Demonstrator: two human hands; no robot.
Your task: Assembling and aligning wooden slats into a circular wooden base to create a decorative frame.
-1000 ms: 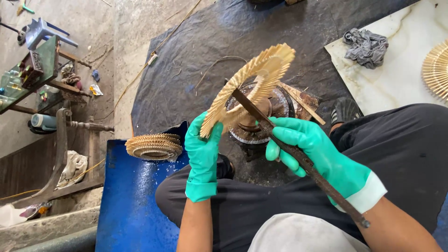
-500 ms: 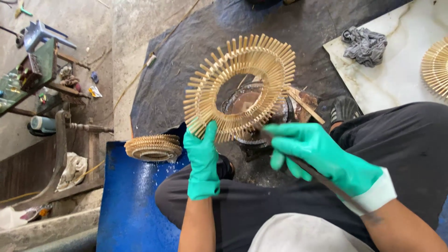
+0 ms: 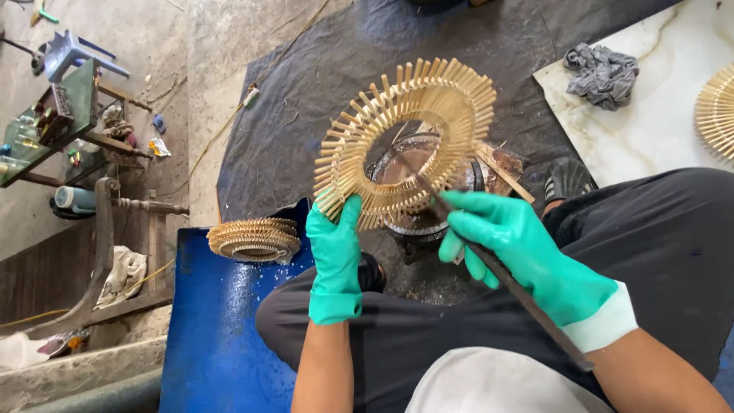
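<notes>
A person sits low to the floor, seen from above, both hands in green rubber gloves. The left hand is closed on the lower edge of a ring of pale wooden sticks, thumb up against the front, holding it upright in front of the knees. The sticks fan outward like sun rays around an open centre. The right hand is wrapped around a long dark brush handle, whose far end reaches through the ring's opening, towards a round dark pot of brownish liquid on the floor just beyond both hands.

By the look of it, the ring is being coated with the brush, inner side first. The next stroke seems to call for turning the ring with the left hand so bare sticks face the brush, keeping drips over the pot.

Left of the left hand, a stack of similar stick rings rests on a blue sheet. Beyond the hands a black tarp covers the concrete floor. Far right of the right hand lies a pale marble slab with a crumpled grey rag and part of another ring. Far left stands a green-topped bench cluttered with small items.
</notes>
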